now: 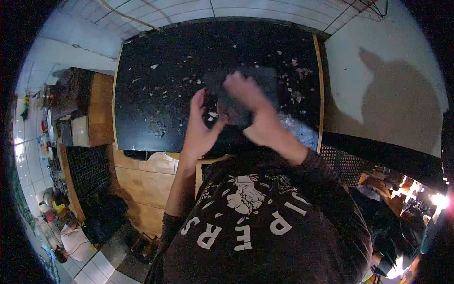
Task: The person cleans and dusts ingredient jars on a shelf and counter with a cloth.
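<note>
A dark grey, squarish flat piece lies between my two hands over the black table. My left hand curves about its left side, fingers and thumb forming a C, thumb tip at the near corner. Across the top of the piece reaches my right hand, smeared by motion, its fingers pointing away to the left. A dull, rounded patch shows on the piece between the hands; I cannot tell what it is. Pale flakes lie close to my left thumb.
The black tabletop is strewn with small pale scraps and has wooden edging. White tiles run behind it. At the left stands a wooden cabinet; cluttered shelves lie beyond. A bright lamp shines at right.
</note>
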Demonstrator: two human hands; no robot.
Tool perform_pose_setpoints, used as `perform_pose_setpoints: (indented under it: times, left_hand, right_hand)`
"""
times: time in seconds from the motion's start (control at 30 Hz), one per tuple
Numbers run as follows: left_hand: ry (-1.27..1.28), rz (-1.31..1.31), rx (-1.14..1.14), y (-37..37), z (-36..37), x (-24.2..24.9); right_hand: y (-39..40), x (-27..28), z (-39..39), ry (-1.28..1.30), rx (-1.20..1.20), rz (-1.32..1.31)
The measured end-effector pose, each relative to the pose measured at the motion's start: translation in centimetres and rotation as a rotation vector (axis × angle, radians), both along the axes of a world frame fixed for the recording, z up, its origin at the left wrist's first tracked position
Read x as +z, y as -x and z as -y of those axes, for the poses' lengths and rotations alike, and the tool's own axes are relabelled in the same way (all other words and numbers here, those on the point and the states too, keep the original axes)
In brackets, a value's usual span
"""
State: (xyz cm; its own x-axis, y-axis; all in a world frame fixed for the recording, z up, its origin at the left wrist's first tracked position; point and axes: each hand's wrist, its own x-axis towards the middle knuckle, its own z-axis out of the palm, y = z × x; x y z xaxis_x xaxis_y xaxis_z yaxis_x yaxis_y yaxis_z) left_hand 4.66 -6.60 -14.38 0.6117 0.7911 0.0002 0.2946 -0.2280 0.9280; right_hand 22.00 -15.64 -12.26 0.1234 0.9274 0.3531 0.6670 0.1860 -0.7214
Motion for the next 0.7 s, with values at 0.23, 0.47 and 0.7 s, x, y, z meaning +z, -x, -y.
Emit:
perform_pose_setpoints:
  times: [0.23, 0.47, 0.7]
  left_hand:
    - [0.126, 0.028, -0.336, -1.2, -1.1, -3.5]
    - [-0.197, -0.032, -0.454, 0.1, -1.2, -10.1]
    - [-0.062, 0.026, -0.054, -3.6, 0.1, -10.6]
  right_hand:
    - [1.5, -1.8, 4.3, 0.229, 0.327, 0.272]
    - [1.6, -2.2, 1.2, 0.159, 0.200, 0.622]
    - [-1.8, -0.5, -4.1, 0.586, -0.119, -0.221]
